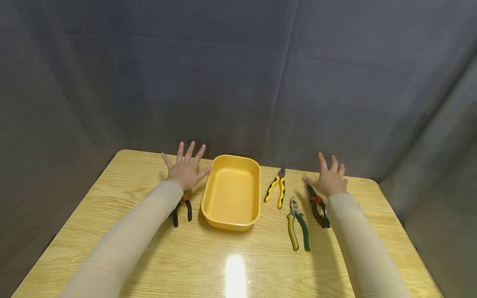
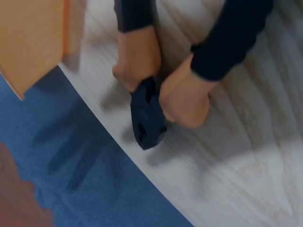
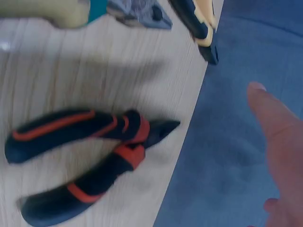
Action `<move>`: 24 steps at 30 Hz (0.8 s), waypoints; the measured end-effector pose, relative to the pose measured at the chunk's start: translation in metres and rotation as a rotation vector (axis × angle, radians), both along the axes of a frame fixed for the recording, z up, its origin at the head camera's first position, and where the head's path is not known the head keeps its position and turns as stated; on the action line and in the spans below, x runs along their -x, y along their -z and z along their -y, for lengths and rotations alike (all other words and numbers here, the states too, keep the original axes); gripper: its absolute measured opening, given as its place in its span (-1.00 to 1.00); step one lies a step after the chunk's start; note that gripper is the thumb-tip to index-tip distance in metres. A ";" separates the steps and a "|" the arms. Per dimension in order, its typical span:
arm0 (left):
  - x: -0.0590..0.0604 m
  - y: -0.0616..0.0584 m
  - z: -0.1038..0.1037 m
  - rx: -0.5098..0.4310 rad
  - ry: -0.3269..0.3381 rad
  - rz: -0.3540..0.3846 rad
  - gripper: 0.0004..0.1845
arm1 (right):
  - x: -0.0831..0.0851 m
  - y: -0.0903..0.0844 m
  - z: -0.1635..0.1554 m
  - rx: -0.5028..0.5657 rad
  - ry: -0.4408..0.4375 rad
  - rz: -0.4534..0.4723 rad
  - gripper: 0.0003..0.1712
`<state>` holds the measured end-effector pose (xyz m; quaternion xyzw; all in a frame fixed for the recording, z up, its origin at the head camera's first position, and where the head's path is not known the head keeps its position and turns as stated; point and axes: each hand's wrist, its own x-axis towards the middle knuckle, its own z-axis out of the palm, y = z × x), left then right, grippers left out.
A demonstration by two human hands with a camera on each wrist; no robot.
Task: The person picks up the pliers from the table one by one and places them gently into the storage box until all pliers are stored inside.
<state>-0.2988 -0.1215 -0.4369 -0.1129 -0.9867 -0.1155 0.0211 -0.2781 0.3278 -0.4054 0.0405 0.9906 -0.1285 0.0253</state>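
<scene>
— What are the hands doing?

— Both hover spread, gripping nothing. The left hand [image 1: 185, 170] has its grip open just above the black-handled pliers with orange joint [image 1: 182, 210], beside the yellow plastic tray [image 1: 232, 192].

— And the right?

— The right hand [image 1: 328, 179] is open too; the black-and-red long-nose pliers [image 3: 85, 161] lie on the wooden tabletop [image 1: 231, 265] under it, green-and-yellow pliers [image 1: 298, 225] left of them.

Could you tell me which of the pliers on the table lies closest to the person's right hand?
The black-and-orange pliers, lying directly beneath the right hand. The green-and-yellow pliers and the yellow-and-black pliers lie farther left, towards the yellow tray.
</scene>
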 end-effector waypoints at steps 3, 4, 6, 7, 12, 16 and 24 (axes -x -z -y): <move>-0.006 0.000 -0.001 0.001 0.017 -0.002 -0.10 | -0.001 0.003 0.005 0.022 -0.002 -0.001 0.21; -0.007 0.000 -0.002 -0.004 0.025 -0.006 -0.10 | -0.001 0.004 0.007 0.039 -0.004 0.006 0.18; -0.011 0.000 -0.003 -0.003 0.038 -0.010 -0.09 | -0.001 0.004 0.011 0.083 -0.011 0.023 0.15; -0.012 0.000 -0.004 0.003 0.044 -0.011 -0.09 | -0.001 0.004 0.013 0.103 -0.016 0.034 0.13; -0.018 0.000 -0.010 0.015 0.072 0.009 -0.06 | 0.001 0.003 0.023 0.176 -0.027 0.089 0.07; -0.021 0.001 -0.014 0.016 0.089 0.014 -0.04 | 0.001 0.004 0.033 0.220 -0.054 0.112 0.00; -0.026 0.003 -0.023 -0.001 0.097 0.026 -0.04 | 0.002 0.015 0.043 0.240 -0.114 0.085 -0.27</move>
